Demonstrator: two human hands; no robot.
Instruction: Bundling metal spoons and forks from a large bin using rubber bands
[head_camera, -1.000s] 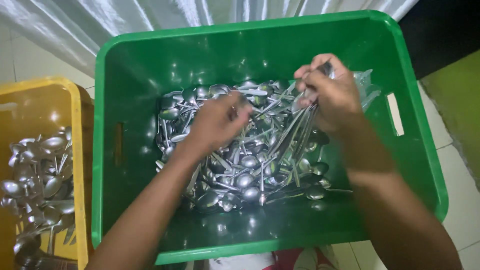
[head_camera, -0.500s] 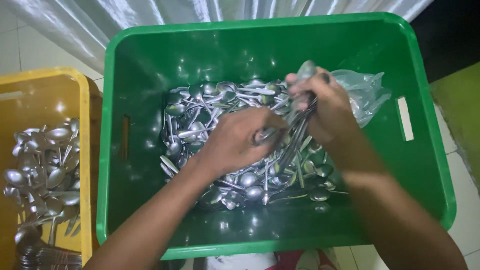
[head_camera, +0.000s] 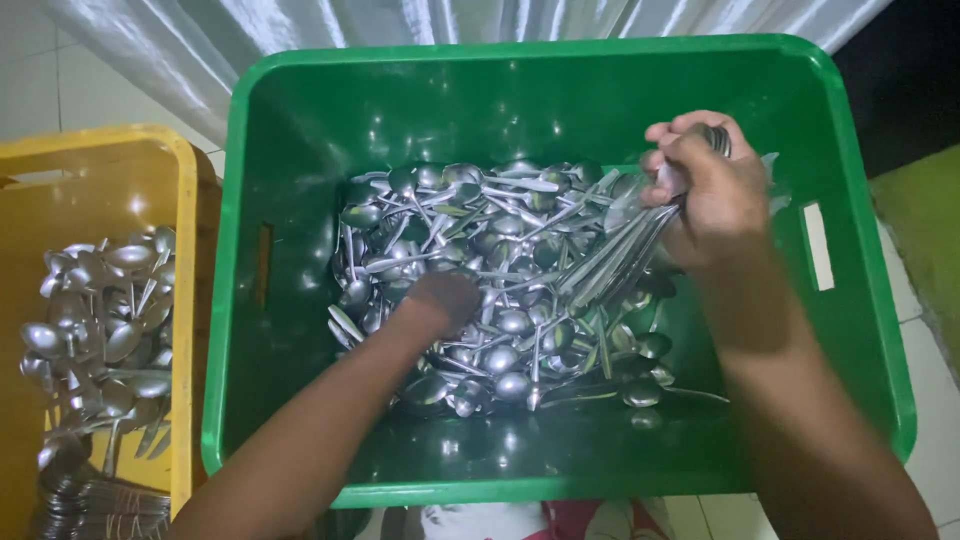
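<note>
A green plastic crate (head_camera: 300, 180) holds a heap of several steel spoons (head_camera: 480, 250). My right hand (head_camera: 705, 185) is closed around a bundle of spoons (head_camera: 620, 260) that slants down towards the heap. My left hand (head_camera: 445, 300) reaches down into the middle of the heap, fingers buried among the spoons and blurred, so its grip cannot be made out. A crumpled clear plastic bag (head_camera: 775, 175) lies by the crate's right wall behind my right hand.
A yellow crate (head_camera: 185, 300) stands to the left, holding more spoons (head_camera: 105, 320) and some forks (head_camera: 100, 495) near its front. A white cloth (head_camera: 300, 30) hangs behind the crates. Tiled floor and a green mat (head_camera: 925, 230) lie to the right.
My right hand has lifted the spoon bundle up and to the right. My left hand has let go of the bundle and dropped down into the middle of the heap.
</note>
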